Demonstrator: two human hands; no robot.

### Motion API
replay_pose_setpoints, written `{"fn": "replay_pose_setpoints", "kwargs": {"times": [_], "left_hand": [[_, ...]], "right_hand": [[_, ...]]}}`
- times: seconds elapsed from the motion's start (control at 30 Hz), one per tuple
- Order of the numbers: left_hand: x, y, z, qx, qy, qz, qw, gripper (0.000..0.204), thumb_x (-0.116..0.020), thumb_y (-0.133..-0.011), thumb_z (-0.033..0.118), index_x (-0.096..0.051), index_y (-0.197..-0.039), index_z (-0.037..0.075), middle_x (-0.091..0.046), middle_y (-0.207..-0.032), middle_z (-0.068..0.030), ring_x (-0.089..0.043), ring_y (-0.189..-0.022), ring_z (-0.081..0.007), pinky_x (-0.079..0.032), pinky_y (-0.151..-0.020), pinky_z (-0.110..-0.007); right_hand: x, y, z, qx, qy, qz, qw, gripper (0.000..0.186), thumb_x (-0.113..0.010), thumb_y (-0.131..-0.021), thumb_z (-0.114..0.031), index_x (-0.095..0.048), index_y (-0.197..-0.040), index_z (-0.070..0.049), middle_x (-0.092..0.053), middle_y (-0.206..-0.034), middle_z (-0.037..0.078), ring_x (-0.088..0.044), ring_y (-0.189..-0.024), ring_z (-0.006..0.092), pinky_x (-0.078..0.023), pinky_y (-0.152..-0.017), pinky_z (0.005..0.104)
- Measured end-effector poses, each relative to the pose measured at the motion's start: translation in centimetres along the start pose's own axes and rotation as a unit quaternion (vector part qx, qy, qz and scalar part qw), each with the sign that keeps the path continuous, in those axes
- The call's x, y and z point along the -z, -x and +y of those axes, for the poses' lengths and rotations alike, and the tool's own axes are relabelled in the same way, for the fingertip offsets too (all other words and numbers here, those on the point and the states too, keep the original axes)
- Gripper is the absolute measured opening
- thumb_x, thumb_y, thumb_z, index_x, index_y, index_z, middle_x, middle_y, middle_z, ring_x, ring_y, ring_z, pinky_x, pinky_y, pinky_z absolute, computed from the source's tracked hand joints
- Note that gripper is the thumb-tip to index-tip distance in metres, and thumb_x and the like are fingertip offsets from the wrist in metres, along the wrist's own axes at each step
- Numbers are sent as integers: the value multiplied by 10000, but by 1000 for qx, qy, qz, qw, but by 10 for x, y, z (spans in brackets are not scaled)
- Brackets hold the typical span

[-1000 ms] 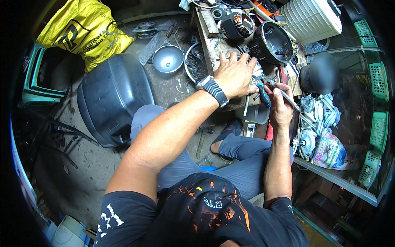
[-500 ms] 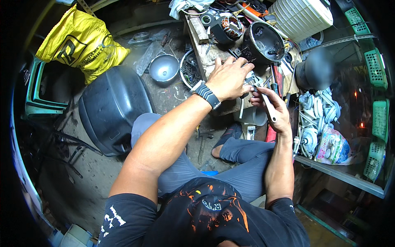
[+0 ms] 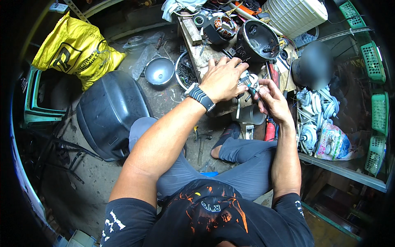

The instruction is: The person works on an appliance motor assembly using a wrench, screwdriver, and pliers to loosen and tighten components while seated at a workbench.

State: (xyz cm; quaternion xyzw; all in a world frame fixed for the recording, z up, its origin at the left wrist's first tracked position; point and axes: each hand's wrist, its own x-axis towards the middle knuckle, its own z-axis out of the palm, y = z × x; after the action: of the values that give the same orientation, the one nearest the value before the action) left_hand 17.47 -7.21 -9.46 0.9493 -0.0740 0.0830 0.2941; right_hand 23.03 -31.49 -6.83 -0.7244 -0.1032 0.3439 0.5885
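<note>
My left hand (image 3: pixel 222 80), wearing a dark-strapped watch (image 3: pixel 200 98), curves over the near edge of the wooden bench. Its fingers and thumb close around a metal part that the hand mostly hides. From the lower right, my right hand (image 3: pixel 275 101) grips what looks like an adjustable wrench (image 3: pixel 254 81), its silver jaw pointing up beside my left thumb and the metal part. The rest of the wrench runs down into my palm, largely covered by the fingers. A pale strip (image 3: pixel 238 108) hangs below the left hand at the bench edge.
Behind my hands stand a black round housing (image 3: pixel 258 41) and a copper-wound motor stator (image 3: pixel 225 26). White fan motor parts (image 3: pixel 314 107) lie right, near a dark cylinder (image 3: pixel 312 66). Left are a black case (image 3: pixel 113 115), a metal bowl (image 3: pixel 159 71) and a yellow sack (image 3: pixel 74 49).
My right hand has turned the wrench: its silver handle showed along the palm before, and now the jaw shows above the fingers. The left hand stays in nearly the same place.
</note>
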Motion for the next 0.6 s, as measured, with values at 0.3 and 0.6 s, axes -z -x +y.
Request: {"fn": "replay_pose_setpoints", "kwargs": {"times": [0.3,0.6], "left_hand": [[-1,-1,-1,-3,3,-2,1000,704,-776,-870,463,-589,-1467,140,-579,-1490,-85,-539,-1348,-321,-395,-1060,-572],[-2,-1,0,-2,-3,2,1000,699,-770,-871,454,-589,-1467,137,-582,-1486,-83,-531,-1362,-314,-401,-1060,-598]], "right_hand": [[-4,-8,-2,-35,42,12,998,219,-559,-1105,-200,-531,-1276,-66,-619,-840,19,-573,-552,71,-399,-456,210],[2,-16,-4,-53,50,-10,997,148,-572,-1098,-204,-534,-1187,-92,-612,-797,18,-586,-547,85,-400,-452,216]]}}
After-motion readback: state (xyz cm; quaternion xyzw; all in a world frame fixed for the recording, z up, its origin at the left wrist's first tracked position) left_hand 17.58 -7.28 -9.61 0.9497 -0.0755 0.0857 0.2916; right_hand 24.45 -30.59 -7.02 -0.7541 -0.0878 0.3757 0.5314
